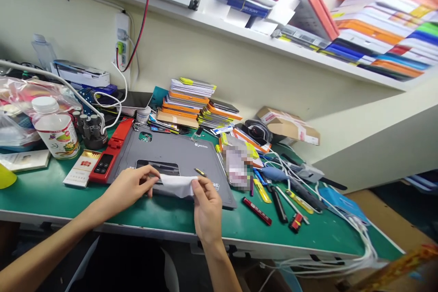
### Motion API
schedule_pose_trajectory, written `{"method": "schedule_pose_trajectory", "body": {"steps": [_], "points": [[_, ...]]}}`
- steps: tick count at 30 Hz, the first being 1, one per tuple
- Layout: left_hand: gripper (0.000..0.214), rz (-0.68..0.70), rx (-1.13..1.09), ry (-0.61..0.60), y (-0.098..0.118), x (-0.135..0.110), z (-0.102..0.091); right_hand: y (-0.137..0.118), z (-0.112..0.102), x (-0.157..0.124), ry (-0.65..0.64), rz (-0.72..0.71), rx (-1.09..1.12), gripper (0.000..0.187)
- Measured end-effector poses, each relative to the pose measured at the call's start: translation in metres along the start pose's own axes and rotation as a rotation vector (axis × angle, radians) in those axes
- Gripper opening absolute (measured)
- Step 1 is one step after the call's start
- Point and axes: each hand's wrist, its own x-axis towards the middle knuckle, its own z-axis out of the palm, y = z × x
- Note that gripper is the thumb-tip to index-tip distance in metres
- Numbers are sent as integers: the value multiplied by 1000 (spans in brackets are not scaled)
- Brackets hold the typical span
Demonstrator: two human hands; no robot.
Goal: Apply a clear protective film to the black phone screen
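The green table (164, 219) is cut off at the left border. On it lies a grey mat (178, 150), its near edge partly hidden behind the hands. A dark flat device (157, 166) on the mat is half covered by a white sheet (178, 186), held just above the mat. The left hand (128, 188) pinches the sheet's left end between thumb and fingers, and the right hand (207, 210) pinches the right end. The sheet's material is not clear.
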Motion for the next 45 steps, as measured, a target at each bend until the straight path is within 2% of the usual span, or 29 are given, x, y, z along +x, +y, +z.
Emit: {"method": "schedule_pose_trajectory", "body": {"steps": [4, 6, 8, 11, 14, 16, 19, 22, 27, 31, 34, 38, 41, 45], "points": [[35, 57, 343, 295, -14, -9, -18, -5, -12, 27, 114, -170, -186, 32], [36, 129, 515, 417, -25, -14, -31, -10, -16, 36, 39, -260, -287, 26], [35, 210, 615, 488, -35, -18, -41, -13, -18, 38, -126, -337, -367, 19], [30, 259, 601, 516, -46, -23, -46, -11, -21, 28, -334, -445, -444, 14], [27, 272, 566, 515, -49, -25, -40, -4, -25, 15, -351, -575, -571, 28], [26, 283, 621, 501, -49, -24, -36, 0, -23, 9, -352, -580, -673, 39], [25, 289, 744, 463, -50, -22, -34, 1, -11, 4, -481, -571, -772, 49], [25, 304, 797, 450, -52, -22, -34, -2, 0, -2, -595, -669, -803, 57], [26, 316, 813, 446, -54, -22, -34, -9, -7, -13, -462, -722, -776, 61], [26, 321, 817, 442, -55, -22, -34, -9, -11, -12, -394, -696, -721, 50], [24, 331, 828, 446, -55, -22, -35, -8, 0, -5, -315, -653, -691, 49], [24, 329, 821, 449, -56, -21, -35, -8, 25, 5, -201, -486, -658, 60], [22, 327, 818, 431, -56, -22, -35, -8, 39, 13, -174, -409, -612, 50], [22, 320, 807, 443, -57, -23, -35, -14, 41, 18, -241, -404, -507, 31]]}}
